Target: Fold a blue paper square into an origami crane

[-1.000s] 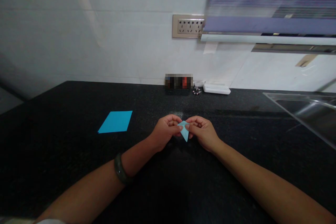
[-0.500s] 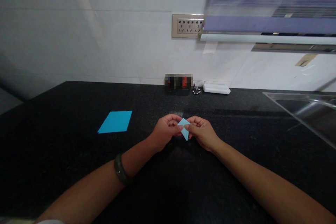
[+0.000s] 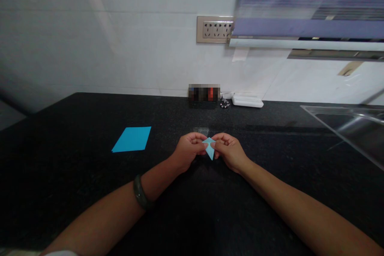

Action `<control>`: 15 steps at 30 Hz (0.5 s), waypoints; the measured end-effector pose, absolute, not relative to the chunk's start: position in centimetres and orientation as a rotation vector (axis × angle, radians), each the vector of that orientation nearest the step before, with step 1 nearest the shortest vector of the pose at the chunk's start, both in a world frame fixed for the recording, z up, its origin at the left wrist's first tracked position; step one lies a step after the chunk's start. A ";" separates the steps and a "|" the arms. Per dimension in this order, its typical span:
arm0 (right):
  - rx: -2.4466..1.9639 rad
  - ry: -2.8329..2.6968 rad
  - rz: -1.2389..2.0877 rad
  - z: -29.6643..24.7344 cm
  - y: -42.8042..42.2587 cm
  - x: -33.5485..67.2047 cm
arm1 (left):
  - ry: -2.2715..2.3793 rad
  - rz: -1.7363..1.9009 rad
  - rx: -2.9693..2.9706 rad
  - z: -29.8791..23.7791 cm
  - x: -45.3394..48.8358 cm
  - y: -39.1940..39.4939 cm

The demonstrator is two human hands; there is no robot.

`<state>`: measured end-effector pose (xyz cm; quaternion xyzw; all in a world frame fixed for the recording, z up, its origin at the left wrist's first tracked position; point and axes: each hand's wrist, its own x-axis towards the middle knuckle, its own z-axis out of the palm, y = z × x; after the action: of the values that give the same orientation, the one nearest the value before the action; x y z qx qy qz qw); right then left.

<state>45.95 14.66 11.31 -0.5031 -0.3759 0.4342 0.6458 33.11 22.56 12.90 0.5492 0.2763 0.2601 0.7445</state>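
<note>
Holding at the fingertips is noted for both hands: the left hand [image 3: 189, 150] and the right hand [image 3: 230, 151] each pinch one side corner of the folded paper [image 3: 211, 152], thumbs on the near face, other fingers curled behind. The two-sided hold appears to keep so small a piece spread and steady, its point directed toward the wearer. Location: right of the blue sheet [image 3: 132, 139], over the black counter [image 3: 75, 180]; whether the paper touches the counter cannot be determined. The sheet lies flat, untouched, presumably set aside to leave working room.

Containers: a metal sink [image 3: 345, 122], far to the right of the sheet, partly in view; no contents visible. Behind and right of the sheet, a white case [image 3: 247, 101] stands by the wall; its contents, if any, cannot be established.
</note>
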 end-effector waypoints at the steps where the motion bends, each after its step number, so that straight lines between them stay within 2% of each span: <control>1: -1.142 -0.842 0.990 11.3 14.6 45.9 | 0.608 0.571 1.202 12.9 33.1 22.5; 9: -1.143 -0.829 1.009 11.5 14.5 45.8 | 0.603 0.562 1.201 12.8 33.1 22.5; 15: -1.297 -1.082 0.729 11.7 14.1 46.5 | 0.575 0.476 1.130 12.9 32.9 23.0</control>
<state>46.50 14.13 11.70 -0.5609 -0.4680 0.3151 0.6059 32.88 22.98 12.90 0.5227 0.2662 0.2204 0.7793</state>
